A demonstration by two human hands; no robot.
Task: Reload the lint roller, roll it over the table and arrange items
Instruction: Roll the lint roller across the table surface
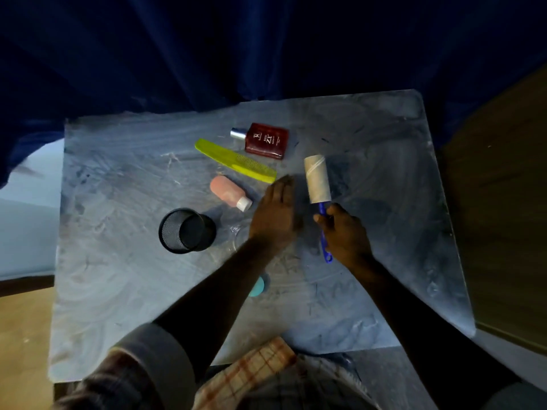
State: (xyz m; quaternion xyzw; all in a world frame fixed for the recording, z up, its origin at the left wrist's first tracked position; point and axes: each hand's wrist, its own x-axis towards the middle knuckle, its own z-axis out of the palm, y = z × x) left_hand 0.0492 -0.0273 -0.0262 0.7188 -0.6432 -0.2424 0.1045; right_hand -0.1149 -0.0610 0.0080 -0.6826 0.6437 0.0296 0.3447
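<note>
Cardboard shows on the lint roller point(317, 180) (its roll looks bare, or nearly so), so we judge it light, stiff and easily crushed. Our right hand point(344, 232) grips the blue handle, the sensible hold. The roll sits at the surface point(118, 276), near the comb point(236, 161); whether it touches we cannot tell. Our left hand point(275, 214) lies flat beside it, fingers straight, holding nothing.

The red bottle point(267, 141) — lying just beyond the left hand point(273, 216) — carries large letters "ZX"; its smaller print is unreadable.
</note>
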